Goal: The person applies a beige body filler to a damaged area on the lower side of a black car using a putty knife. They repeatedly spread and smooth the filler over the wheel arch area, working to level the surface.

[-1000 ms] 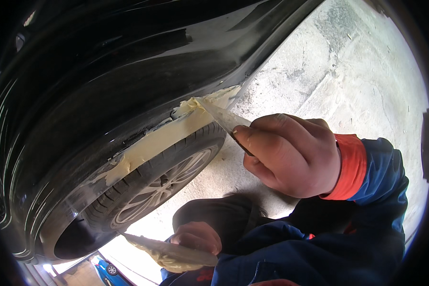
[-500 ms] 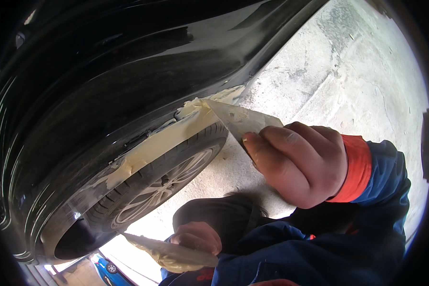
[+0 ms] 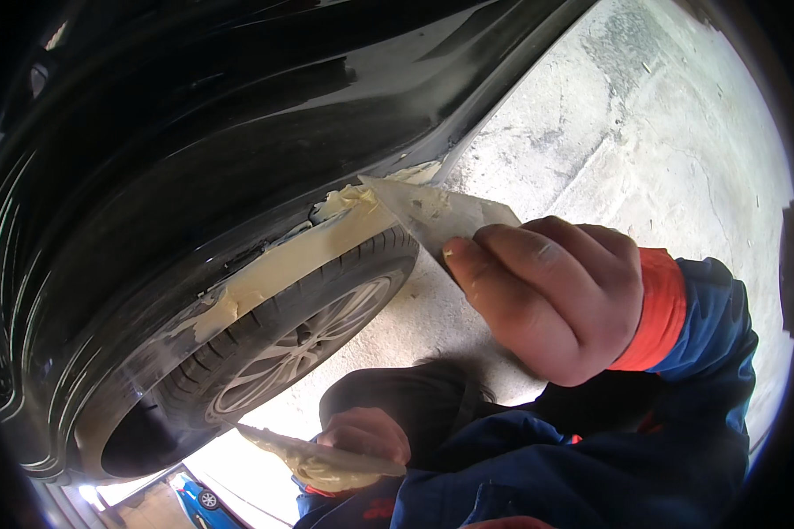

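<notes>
My right hand [image 3: 560, 304] is closed on a flat, pale putty spreader [image 3: 454, 212], thumb and fingers pinching its near end. The spreader's far corner lies at the lip of a black car's wheel arch, over the upper end of a strip of cream body filler [image 3: 295, 260]. This strip follows the arch edge above the tyre, smooth along most of its length and lumpy near the spreader. Lower down, my left hand [image 3: 366, 434] is closed round a thin plate [image 3: 322, 463] coated with the same cream filler. Its fingers are partly hidden behind the plate.
The black body panel [image 3: 212, 159] fills the upper left. Under the arch stands the wheel, with its tyre [image 3: 388, 256] and silver spoked rim [image 3: 300, 348]. Pale concrete floor [image 3: 644, 150] stretches to the right. A blue car [image 3: 205, 501] shows at the bottom left.
The spreader's tip has shifted slightly up and left, past the filler's upper edge onto the black panel. My right hand has tilted a little with it. My left hand is nearly still.
</notes>
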The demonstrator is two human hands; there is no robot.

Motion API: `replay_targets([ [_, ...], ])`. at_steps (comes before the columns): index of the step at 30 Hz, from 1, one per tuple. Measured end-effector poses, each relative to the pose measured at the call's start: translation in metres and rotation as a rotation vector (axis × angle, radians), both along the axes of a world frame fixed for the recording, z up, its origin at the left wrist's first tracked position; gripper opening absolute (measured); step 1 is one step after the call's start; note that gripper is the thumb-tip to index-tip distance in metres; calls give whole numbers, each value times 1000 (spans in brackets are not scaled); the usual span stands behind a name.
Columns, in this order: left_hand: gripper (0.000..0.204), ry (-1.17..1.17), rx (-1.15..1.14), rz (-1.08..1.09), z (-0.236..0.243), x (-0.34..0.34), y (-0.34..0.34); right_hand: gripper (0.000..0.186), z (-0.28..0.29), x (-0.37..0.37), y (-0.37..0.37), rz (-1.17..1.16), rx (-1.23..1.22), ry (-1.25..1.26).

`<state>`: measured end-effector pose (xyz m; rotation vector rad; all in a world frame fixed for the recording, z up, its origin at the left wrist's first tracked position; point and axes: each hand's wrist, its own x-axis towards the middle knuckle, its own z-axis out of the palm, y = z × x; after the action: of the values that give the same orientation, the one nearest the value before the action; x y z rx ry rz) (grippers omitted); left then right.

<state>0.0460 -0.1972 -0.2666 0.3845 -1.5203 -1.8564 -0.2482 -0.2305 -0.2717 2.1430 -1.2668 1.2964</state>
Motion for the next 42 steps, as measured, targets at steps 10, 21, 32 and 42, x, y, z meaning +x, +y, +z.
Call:
replay_targets([
  [10,42,28,165,91,0,-6,6,31,22,-15,12,119,33,-187],
  [21,37,-148,240,-50,0,0,3,17,14,-27,14,813,266,-335],
  [32,20,107,-25,2,-11,0,1,21,-9,7,0,593,1089,-1507],
  [42,22,78,-61,-18,-6,7,-1,21,-11,15,-5,641,1189,-1530],
])
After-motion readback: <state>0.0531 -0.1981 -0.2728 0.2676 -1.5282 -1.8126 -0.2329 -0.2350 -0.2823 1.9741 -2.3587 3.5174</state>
